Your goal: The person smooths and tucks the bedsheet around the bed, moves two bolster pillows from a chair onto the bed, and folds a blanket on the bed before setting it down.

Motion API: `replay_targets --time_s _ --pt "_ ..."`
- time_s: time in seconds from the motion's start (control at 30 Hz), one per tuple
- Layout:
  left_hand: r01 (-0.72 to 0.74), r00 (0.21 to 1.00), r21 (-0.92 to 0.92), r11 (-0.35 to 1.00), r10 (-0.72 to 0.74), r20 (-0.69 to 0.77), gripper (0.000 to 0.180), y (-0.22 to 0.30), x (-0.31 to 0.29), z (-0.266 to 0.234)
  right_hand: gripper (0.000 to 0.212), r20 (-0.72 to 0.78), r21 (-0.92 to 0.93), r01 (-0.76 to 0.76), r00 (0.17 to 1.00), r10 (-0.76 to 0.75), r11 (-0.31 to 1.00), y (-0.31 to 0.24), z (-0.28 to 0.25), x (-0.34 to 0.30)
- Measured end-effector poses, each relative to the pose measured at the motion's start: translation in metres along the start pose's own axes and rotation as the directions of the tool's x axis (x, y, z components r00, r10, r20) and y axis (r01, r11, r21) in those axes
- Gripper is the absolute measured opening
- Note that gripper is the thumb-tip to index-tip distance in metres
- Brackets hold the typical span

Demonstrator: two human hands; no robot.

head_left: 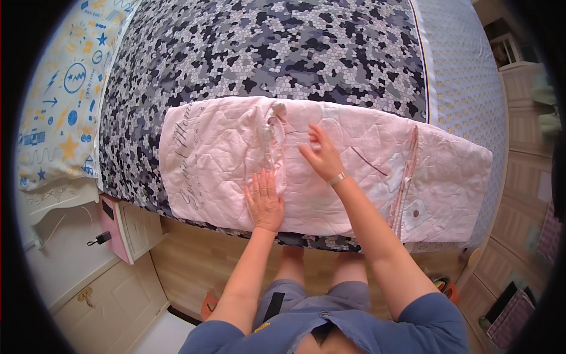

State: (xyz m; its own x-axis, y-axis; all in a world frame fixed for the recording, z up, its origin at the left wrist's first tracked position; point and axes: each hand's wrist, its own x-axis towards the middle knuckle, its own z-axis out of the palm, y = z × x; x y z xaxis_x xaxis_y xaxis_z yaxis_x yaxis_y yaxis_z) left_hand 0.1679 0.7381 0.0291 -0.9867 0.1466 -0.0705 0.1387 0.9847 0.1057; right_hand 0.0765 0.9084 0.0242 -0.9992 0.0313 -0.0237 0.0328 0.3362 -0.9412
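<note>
From the head view, I have a pink quilted blanket point(318, 206) laid out in folded layers under both my hands, along the near edge of the bed. My left hand point(265, 203) lies flat on it, palm down with the fingers stretched out, just beside a ruffled fold that runs away from me. My right hand point(321, 154), with a light band point(337, 178) at its wrist, is above the blanket, thumb and fingers loosely curved and parted; I cannot tell whether it touches the cloth. Beyond my hands spreads a bed sheet point(265, 53) in a black, grey and white cell pattern. Well to the right of my right hand, a pale blue cloth point(463, 65) with small motifs covers the bed's side, and farther right stand panelled cabinets point(525, 171). Far left of my left hand is a white cloth point(59, 76) printed with blue and yellow drawings; nearer me on that side, a pink-fronted cabinet point(118, 230) has a black plug point(103, 238) beside it. Below my left hand, past the bed's edge, shows wood-look floor point(194, 253).
</note>
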Motion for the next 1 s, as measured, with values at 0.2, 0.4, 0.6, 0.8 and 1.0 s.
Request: replay_targets --time_s 0.2,0.4,0.6,0.8,1.0 --pt "-0.064 0.997 -0.072 0.995 0.061 -0.044 0.074 -0.007 -0.023 0.004 0.037 0.206 -0.039 -0.122 0.970 0.127 0.992 0.014 0.064 0.099" --pt "0.130 0.992 -0.210 0.969 -0.126 0.033 0.062 -0.031 -0.051 -0.004 0.017 0.082 0.429 -0.371 0.924 0.373 0.824 0.024 0.061 0.088" --pt "-0.038 0.996 -0.284 0.958 0.061 0.072 0.063 -0.033 -0.046 -0.004 0.056 -0.123 -0.171 -0.270 0.960 0.251 0.948 -0.009 0.091 0.057" --pt "-0.031 0.991 -0.434 0.900 0.085 0.106 0.052 -0.005 -0.033 -0.052 0.057 -0.187 0.208 0.013 0.982 0.027 0.978 -0.010 0.079 0.066" --pt "0.033 0.958 -0.536 0.843 0.126 0.258 0.048 -0.016 -0.026 -0.025 0.073 -0.208 -0.011 -0.244 0.949 0.236 0.970 0.002 0.080 0.026"
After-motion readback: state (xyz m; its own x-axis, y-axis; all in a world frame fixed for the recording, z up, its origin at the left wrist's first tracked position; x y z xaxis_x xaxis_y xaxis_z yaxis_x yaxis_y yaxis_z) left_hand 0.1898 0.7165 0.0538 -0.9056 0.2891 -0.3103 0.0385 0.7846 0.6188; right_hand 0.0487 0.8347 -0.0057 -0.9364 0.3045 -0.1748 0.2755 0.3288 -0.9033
